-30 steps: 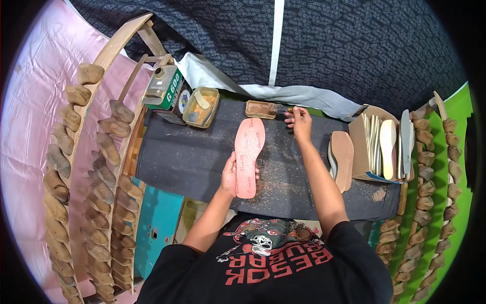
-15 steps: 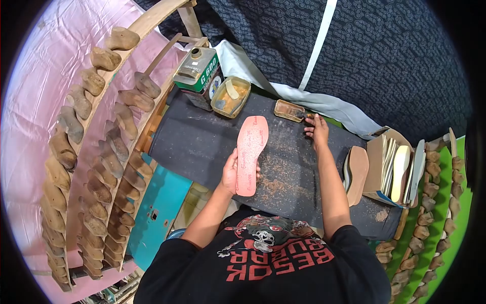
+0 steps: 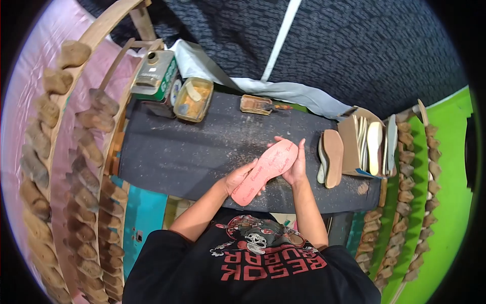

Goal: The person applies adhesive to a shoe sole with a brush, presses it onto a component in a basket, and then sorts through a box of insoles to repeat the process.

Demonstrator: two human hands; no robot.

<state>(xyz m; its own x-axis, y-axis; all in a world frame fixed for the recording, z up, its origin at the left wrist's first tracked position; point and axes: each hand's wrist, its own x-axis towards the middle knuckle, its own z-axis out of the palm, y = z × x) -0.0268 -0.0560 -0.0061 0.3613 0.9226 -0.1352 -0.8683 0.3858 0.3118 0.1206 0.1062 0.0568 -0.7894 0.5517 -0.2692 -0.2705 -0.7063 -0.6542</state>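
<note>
A pink shoe insole (image 3: 264,173) with rows of printed writing is held at a slant above the dark bench top. My left hand (image 3: 239,178) is closed round its narrower end, thumb on the upper face and fingertips showing at the far edge. At the wider end, my right hand (image 3: 297,169) grips the edge, its thumb up along the side and its other fingers partly hidden beneath. Beyond my hands lies a small shallow tray (image 3: 254,105) with a dark-handled tool (image 3: 279,107) resting at its right end.
A green-labelled metal can (image 3: 156,81) and a yellowish tub (image 3: 194,101) holding a pale scraper-like piece stand back left. Brown soles (image 3: 332,158) lean by a cardboard box (image 3: 354,147) of insoles at right. Racks of wooden shoe lasts (image 3: 83,175) flank both sides. Crumbs litter the bench cloth (image 3: 167,152).
My right hand has come back from beside the small tray and taken hold of the insole's wide end. The insole has tilted to the right. The view has shifted.
</note>
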